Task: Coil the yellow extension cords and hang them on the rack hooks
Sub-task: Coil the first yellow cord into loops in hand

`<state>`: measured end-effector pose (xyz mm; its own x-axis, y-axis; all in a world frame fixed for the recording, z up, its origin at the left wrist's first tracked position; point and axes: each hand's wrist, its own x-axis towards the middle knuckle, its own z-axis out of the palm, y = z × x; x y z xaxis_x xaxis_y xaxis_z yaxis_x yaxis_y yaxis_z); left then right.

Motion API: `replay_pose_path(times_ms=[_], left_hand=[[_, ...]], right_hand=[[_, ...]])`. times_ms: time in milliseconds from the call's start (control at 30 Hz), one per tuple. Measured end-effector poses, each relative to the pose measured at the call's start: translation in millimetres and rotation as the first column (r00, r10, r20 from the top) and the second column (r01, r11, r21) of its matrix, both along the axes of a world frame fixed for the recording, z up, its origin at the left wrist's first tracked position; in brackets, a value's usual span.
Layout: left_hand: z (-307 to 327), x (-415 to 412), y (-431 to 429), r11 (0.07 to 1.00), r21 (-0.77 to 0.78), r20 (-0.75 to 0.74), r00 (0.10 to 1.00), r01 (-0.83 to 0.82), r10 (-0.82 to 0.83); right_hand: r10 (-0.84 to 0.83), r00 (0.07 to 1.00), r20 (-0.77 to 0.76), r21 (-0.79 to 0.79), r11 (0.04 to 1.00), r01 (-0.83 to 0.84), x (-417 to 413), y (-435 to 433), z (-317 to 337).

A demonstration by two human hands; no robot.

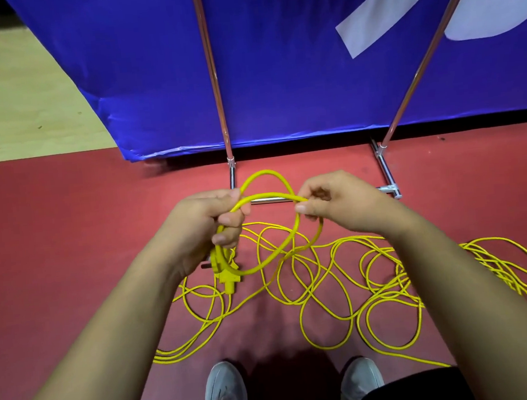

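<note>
A yellow extension cord (pixel 326 292) lies in loose tangled loops across the red floor in front of me. My left hand (pixel 207 226) grips a small coil of it (pixel 279 252), with the yellow plug (pixel 227 277) hanging just below the fist. My right hand (pixel 335 203) pinches the cord at the coil's right side, between thumb and fingers. The coil is held in the air above the tangle. The chrome rack (pixel 215 86) stands just behind, two slanted poles rising from a floor frame. No hooks are in view.
A blue banner (pixel 276 56) with white lettering hangs behind the rack poles. The rack's base bars (pixel 386 171) lie on the red floor (pixel 54 247). Pale wooden flooring (pixel 12 103) is at the upper left. My grey shoes (pixel 226 389) stand near the cord.
</note>
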<state>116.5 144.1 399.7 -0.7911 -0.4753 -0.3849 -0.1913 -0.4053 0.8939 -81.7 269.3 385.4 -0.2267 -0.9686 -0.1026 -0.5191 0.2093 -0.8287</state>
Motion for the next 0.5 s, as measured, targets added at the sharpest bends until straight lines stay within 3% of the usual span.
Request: replay_pose_path(times_ms=[67,233,300,500], left_hand=[[0.2,2.6,-1.8,0.999,-0.034,0.022,1.000,-0.004,0.005],[0.8,9.2,-2.7,0.983,-0.063,0.169,0.972,0.174,-0.162],[0.3,10.2,-1.4,0.981,-0.041,0.163,0.970,0.191,-0.182],[-3.4,8.6,6.1,0.967,0.025,0.093,0.962,0.254,-0.256]], right_hand=[[-0.027,1.000,0.007,0.035,0.999,0.027,-8.5,4.9,-6.9],[-0.225,0.945,0.236,-0.062,0.967,0.246,-8.4,3.0,-4.1],[-0.240,0.950,0.200,-0.097,0.960,0.263,-7.7,-0.1,0.6],[-0.097,0.995,0.037,-0.156,0.983,0.102,22.0,-8.9,6.3]])
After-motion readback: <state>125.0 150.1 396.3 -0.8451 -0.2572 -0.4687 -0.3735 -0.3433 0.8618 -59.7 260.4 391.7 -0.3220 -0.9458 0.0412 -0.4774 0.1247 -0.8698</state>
